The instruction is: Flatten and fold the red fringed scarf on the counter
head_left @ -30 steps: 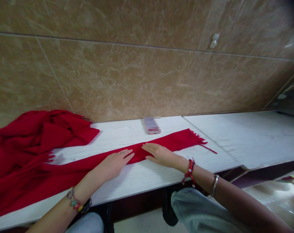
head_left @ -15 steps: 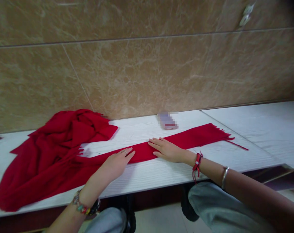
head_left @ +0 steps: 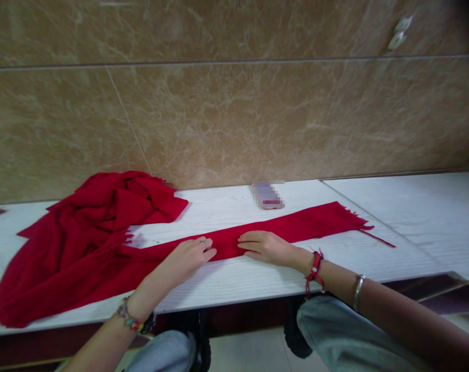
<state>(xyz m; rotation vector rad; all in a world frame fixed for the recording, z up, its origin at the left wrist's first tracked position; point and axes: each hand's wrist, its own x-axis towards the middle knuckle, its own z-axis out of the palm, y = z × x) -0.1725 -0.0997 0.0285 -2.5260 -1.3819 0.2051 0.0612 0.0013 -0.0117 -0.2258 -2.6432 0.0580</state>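
A long red scarf (head_left: 307,225) lies stretched along the white wood-grain table (head_left: 234,281). Its left part is heaped in a loose pile (head_left: 98,227), and its fringed end points right. My left hand (head_left: 190,256) rests on the scarf's middle strip with its fingers curled onto the cloth. Just to the right, my right hand (head_left: 263,245) lies on the same strip, fingers drawn together and thumb at the near edge, gripping the fabric. The two hands are a short gap apart.
A small pinkish phone-like object (head_left: 268,195) lies behind the scarf by the brown marble wall (head_left: 234,119). A second white tabletop (head_left: 420,217) adjoins on the right. A white hook (head_left: 399,31) is on the wall. My knees show below the table's edge.
The fingers of both hands, flat and stretched out before, have curled and drawn in on the scarf. The view has shifted left, showing more of the heaped cloth.
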